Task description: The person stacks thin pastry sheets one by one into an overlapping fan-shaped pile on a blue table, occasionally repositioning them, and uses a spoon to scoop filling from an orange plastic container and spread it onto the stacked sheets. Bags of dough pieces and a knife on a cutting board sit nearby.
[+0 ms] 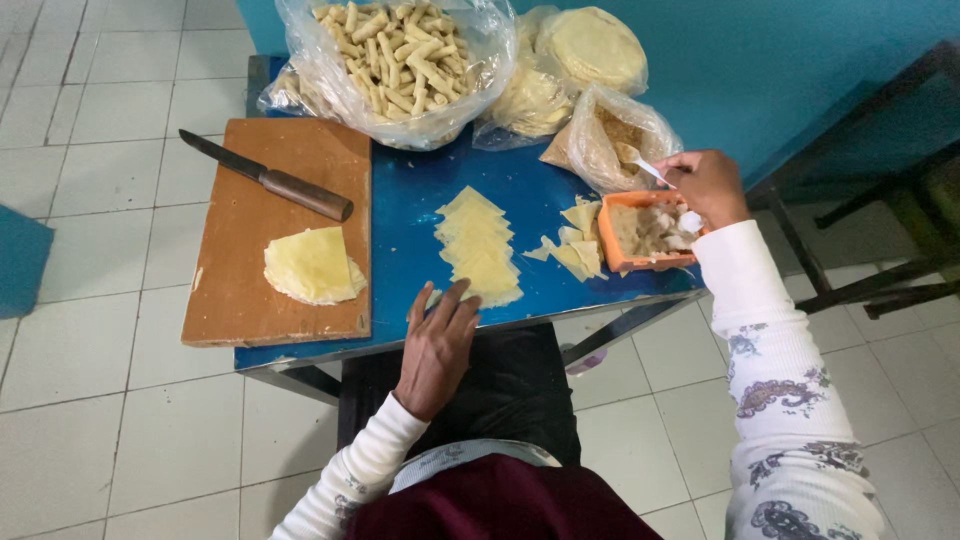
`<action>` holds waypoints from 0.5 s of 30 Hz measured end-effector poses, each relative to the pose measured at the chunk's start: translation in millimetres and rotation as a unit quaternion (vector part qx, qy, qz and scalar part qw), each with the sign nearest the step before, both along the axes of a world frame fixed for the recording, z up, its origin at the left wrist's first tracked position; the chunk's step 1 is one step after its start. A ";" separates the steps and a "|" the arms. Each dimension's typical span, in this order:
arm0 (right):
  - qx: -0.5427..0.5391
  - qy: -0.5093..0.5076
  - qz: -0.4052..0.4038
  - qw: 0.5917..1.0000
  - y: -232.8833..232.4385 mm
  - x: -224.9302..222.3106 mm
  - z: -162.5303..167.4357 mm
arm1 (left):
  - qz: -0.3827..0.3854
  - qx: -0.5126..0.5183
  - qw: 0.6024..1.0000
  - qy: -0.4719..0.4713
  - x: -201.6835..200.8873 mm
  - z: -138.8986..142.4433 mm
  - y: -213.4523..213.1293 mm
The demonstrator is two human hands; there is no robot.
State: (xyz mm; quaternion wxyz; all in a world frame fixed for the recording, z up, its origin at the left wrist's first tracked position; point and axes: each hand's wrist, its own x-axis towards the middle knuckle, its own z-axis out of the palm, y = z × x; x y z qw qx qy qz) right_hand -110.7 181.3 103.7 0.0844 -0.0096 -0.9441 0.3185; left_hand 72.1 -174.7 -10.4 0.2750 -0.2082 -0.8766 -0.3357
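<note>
left hand point(437, 343) lies flat and empty on the blue table point(410, 200) by wrappers point(480, 245); right hand point(708, 186) pinches a spoon point(650, 170) over the orange tub point(650, 230); white tiled floor point(100, 400) beneath.

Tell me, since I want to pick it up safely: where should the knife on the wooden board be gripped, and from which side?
Probably best to grip the knife by its brown handle, the end lying toward the middle of the cutting board. Come from above on the blue table side: the handle points down-right, the dark blade up-left toward the board's far corner, and nothing covers it.
</note>
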 end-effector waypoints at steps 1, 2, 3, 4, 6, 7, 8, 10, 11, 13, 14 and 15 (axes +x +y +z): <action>-0.024 0.006 0.006 1.000 3.9 0.9 -0.8 | 0.007 0.011 1.000 0.017 -1.3 0.7 0.2; -0.047 0.012 0.012 0.999 7.9 2.5 -1.9 | 0.032 0.004 0.999 0.022 -1.8 1.5 0.5; -0.071 0.018 0.017 0.997 11.2 3.4 -3.2 | 0.055 -0.003 0.998 0.027 -2.4 2.8 0.4; -0.091 0.016 0.018 0.996 13.1 4.7 -4.1 | 0.079 -0.010 0.996 0.032 -3.4 4.3 0.8; -0.129 0.014 0.023 0.991 14.6 5.7 -4.0 | 0.115 -0.013 0.993 -0.015 -5.9 7.0 2.3; -0.136 0.008 0.037 0.990 16.2 6.3 -4.7 | 0.136 -0.014 0.990 -0.039 -7.4 8.2 3.4; -0.143 0.001 0.054 0.988 15.5 9.3 -4.1 | 0.140 -0.015 0.989 -0.036 -9.2 8.5 4.5; -0.150 -0.012 0.083 0.985 8.8 19.6 -2.2 | 0.152 -0.017 0.988 -0.034 -10.0 8.0 6.7; -0.152 -0.020 0.097 0.983 2.0 27.7 -3.1 | 0.154 -0.011 0.988 -0.026 -8.8 6.7 7.7; -0.146 -0.050 0.116 0.981 -15.2 46.0 -4.6 | 0.157 -0.002 0.988 -0.008 -8.3 4.2 10.1; -0.138 -0.070 0.122 0.980 -25.1 55.6 -5.7 | 0.160 0.003 0.987 -0.014 -8.2 3.2 10.9; -0.130 -0.088 0.128 0.979 -36.8 65.0 -8.7 | 0.162 0.008 0.987 -0.019 -8.8 2.5 11.8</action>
